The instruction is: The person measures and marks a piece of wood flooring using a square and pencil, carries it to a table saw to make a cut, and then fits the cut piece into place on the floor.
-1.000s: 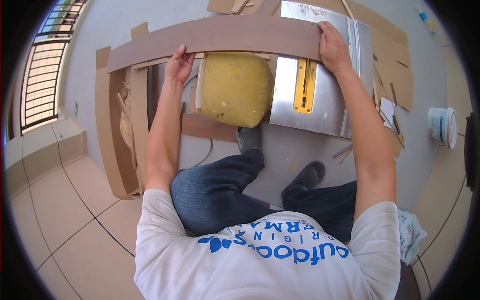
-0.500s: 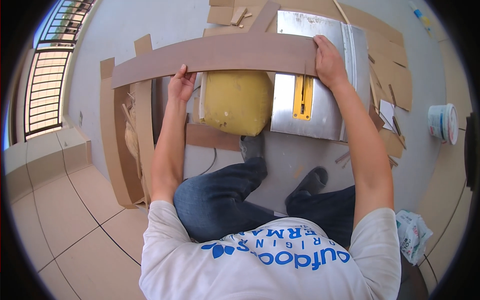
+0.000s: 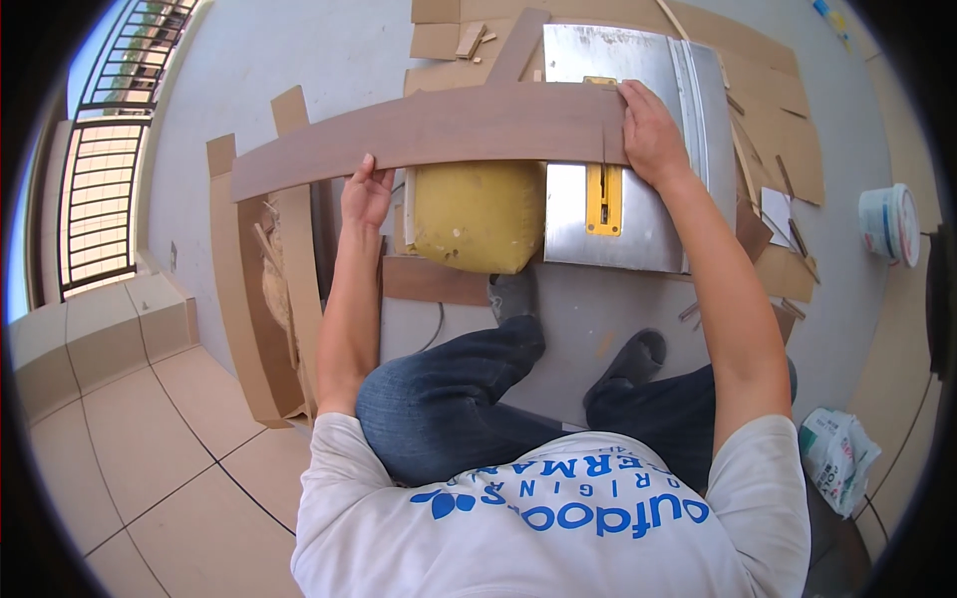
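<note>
A long brown wooden plank (image 3: 439, 125) lies crosswise over a table saw's metal top (image 3: 653, 214), its left part reaching well past the saw. Near its right end runs a thin dark line, in line with the slot of the yellow insert (image 3: 603, 204). My left hand (image 3: 367, 194) holds the plank's near edge at mid-length, thumb on top and fingers underneath. Around the right end my right hand (image 3: 653, 130) is closed, close to the slot. The plank covers the middle of the insert; whether the blade stands up beneath it is hidden.
A yellow rounded block (image 3: 478, 214) stands left of the saw. Farther left is an open cardboard box (image 3: 234, 299) with scraps. Cardboard sheeting (image 3: 778, 110) and wood strips lie around the saw. A white bucket (image 3: 887, 227) and a plastic bag (image 3: 837, 458) are at right.
The plank has slid slightly toward me over the saw, uncovering the insert's far end. Both hands have moved with it and kept their hold. The whole view has shifted a little.
</note>
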`<state>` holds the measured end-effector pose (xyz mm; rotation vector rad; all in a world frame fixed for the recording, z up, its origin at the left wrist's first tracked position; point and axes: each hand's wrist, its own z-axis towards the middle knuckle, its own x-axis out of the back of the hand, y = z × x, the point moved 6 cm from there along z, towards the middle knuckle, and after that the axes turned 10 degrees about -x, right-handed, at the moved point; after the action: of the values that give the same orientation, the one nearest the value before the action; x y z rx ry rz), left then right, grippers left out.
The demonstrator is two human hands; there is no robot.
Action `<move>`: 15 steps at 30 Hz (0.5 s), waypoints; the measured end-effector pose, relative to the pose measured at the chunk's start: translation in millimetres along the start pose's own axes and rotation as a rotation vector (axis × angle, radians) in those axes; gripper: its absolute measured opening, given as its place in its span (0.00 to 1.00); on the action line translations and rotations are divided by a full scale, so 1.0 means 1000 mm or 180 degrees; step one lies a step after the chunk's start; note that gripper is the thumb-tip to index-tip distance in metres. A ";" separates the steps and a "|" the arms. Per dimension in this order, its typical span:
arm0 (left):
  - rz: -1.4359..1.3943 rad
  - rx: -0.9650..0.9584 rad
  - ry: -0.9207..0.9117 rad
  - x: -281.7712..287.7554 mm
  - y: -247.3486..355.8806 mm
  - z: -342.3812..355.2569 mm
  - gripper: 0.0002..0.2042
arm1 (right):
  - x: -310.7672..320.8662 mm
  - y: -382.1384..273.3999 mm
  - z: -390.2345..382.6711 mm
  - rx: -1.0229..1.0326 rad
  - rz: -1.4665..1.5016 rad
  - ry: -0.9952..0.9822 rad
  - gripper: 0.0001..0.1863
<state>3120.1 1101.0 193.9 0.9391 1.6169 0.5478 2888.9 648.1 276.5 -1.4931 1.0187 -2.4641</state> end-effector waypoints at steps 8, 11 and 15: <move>-0.0135 0.0091 -0.0181 0.008 0.002 -0.008 0.20 | 0.005 -0.005 -0.013 -0.0056 -0.0013 -0.0078 0.20; -0.0094 0.0047 -0.0120 0.008 0.002 -0.012 0.20 | 0.005 -0.006 -0.017 -0.0081 -0.0021 -0.0080 0.20; -0.0024 0.0042 -0.0091 0.010 0.004 -0.019 0.21 | 0.008 -0.008 -0.021 -0.0106 0.0001 -0.0058 0.20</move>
<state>3102.6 1114.2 195.9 0.9463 1.5996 0.5170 2870.0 661.9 280.8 -1.5219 1.0619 -2.4405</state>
